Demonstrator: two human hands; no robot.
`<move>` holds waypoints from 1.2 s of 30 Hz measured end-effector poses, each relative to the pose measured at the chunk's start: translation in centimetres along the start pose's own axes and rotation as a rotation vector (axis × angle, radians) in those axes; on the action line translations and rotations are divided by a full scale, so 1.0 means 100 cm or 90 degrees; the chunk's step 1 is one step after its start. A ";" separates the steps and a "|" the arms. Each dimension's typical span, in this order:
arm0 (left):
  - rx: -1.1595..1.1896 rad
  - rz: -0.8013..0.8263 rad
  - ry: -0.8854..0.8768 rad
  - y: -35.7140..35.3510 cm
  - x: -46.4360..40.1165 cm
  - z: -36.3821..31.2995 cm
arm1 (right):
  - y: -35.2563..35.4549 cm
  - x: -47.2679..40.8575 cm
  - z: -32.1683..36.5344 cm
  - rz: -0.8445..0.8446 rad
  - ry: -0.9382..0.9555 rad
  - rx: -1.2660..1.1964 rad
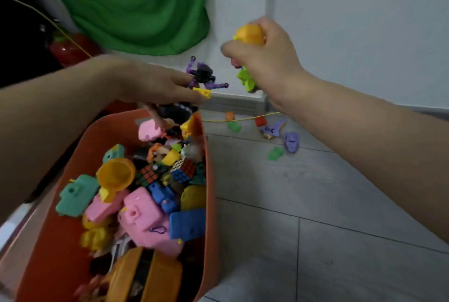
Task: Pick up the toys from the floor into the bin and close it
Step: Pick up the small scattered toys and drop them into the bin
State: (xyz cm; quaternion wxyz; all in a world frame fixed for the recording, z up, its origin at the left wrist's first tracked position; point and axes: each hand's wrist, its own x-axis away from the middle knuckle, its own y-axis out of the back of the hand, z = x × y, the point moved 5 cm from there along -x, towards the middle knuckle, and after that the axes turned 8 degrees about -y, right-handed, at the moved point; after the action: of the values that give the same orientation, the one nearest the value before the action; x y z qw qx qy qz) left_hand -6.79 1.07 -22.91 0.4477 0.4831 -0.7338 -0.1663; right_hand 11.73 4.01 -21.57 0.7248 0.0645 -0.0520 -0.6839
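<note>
An orange bin stands on the floor at lower left, packed with several toys: pink, teal, blue and yellow blocks and small cube puzzles. Above its far rim, my left hand holds a purple and black jointed figure and a small yellow piece at its fingertips. To the right and higher, my right hand grips an orange toy and a lime green toy. On the floor by the wall lie loose toys: orange, red, green, another green and two purple ones.
A green cloth hangs at the back wall. A red strawberry-shaped thing sits in the dark corner at left. A thin yellow cord runs across the floor near the skirting. Grey floor tiles spread to the right of the bin.
</note>
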 end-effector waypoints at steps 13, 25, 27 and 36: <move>-0.191 0.138 0.155 0.032 0.058 0.080 | -0.105 0.067 -0.007 0.408 -0.091 0.449; -0.100 0.106 -0.070 0.033 -0.016 0.029 | -0.037 0.013 -0.024 0.339 -0.162 0.755; -0.125 0.091 -0.103 0.023 -0.027 0.022 | -0.030 0.010 -0.032 0.344 -0.193 0.825; -0.423 -0.028 -0.245 -0.043 -0.089 -0.052 | 0.027 0.003 -0.091 0.371 -0.265 1.005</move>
State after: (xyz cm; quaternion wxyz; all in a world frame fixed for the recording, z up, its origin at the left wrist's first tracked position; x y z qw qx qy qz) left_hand 1.01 7.68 -27.42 0.4305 0.2876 -0.6998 -0.4921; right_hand 15.91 4.06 -30.10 0.5900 0.4063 -0.6578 -0.2327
